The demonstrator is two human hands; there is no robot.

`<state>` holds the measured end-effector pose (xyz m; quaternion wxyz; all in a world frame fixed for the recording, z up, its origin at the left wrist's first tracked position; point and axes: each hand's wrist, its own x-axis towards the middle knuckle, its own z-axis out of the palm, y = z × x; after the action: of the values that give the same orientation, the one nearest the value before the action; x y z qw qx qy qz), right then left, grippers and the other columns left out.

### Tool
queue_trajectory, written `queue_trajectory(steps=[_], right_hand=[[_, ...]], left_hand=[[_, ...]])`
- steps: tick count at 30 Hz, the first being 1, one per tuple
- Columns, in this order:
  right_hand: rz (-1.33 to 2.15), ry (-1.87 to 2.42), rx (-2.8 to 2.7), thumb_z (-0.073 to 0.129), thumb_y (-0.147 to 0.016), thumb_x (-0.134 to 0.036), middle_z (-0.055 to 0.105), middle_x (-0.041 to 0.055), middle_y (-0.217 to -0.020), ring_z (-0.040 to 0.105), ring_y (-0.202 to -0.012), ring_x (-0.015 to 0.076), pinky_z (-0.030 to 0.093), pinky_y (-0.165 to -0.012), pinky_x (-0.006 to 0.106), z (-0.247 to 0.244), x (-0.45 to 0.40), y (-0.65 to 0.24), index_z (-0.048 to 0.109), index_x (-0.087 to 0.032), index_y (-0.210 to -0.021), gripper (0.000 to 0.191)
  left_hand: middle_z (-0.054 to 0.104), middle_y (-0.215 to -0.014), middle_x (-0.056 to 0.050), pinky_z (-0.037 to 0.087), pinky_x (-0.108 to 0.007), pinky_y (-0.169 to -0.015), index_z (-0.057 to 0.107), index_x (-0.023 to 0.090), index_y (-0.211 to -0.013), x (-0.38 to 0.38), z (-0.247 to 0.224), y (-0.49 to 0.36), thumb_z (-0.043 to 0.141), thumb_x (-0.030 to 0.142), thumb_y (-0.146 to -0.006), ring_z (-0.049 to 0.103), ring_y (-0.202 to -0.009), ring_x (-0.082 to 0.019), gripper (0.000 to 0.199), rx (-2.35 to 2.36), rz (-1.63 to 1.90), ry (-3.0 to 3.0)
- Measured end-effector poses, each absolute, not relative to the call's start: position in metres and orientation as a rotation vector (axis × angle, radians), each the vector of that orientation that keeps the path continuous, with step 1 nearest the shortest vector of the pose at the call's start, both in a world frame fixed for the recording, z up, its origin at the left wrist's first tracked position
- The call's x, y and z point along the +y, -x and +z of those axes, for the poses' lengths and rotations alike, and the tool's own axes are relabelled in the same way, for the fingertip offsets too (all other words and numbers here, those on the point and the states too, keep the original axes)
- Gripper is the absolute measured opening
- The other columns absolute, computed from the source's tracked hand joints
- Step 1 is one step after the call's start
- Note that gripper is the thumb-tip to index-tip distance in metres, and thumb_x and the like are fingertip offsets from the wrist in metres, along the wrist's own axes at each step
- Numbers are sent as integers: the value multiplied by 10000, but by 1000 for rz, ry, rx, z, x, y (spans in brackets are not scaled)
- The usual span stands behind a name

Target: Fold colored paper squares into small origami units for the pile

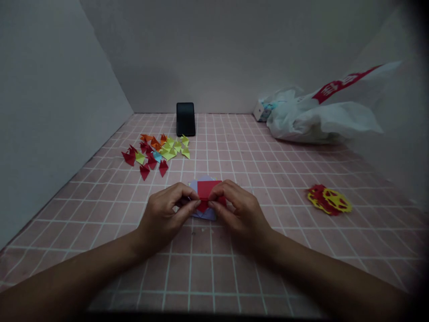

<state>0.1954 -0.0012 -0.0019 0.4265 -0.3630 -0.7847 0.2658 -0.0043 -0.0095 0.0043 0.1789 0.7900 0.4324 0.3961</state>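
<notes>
Between my two hands is a small folded piece of red paper (pixel 203 205), pinched at its left and right sides. My left hand (pixel 170 208) has thumb and forefinger closed on its left edge. On the other edge, my right hand (pixel 236 205) closes thumb and forefinger in the same way. Behind and beneath it lies a flat red paper sheet (pixel 208 187), resting on a pale lilac piece (pixel 193 185) that my fingers partly cover. The exact folds between the fingertips are too small to make out.
Several folded paper cranes (pixel 169 152) in red, orange, yellow and blue lie at the left. A black phone (pixel 185 120) leans upright behind them. Red and yellow paper cutouts (pixel 330 201) lie at the right. A white plastic bag (pixel 311 120) and a box (pixel 262 111) stand at the back right.
</notes>
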Motion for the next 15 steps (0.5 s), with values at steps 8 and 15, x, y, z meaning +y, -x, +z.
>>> queue_trajectory(steps=[8,15], right_hand=[[677,986,-1920,589,-886,-83,583,28,-777,551,-739,164,424,-675,287,0,-1,-198,562,-168,-794,127],[905,930,-1873,608,-891,-126,611,12,-806,575,-767,153,432,-702,282,0,0,-196,617,-186,-818,95]], left_hand=[[690,-773,-24,494,-221,-633,653,131,-858,-6,5,4,651,86,-850,649,-683,-123,46,1241,1106,-2251],[697,-778,-3,507,-207,-647,657,159,-865,-7,4,3,657,113,-853,650,-680,-112,47,1206,1098,-2173]])
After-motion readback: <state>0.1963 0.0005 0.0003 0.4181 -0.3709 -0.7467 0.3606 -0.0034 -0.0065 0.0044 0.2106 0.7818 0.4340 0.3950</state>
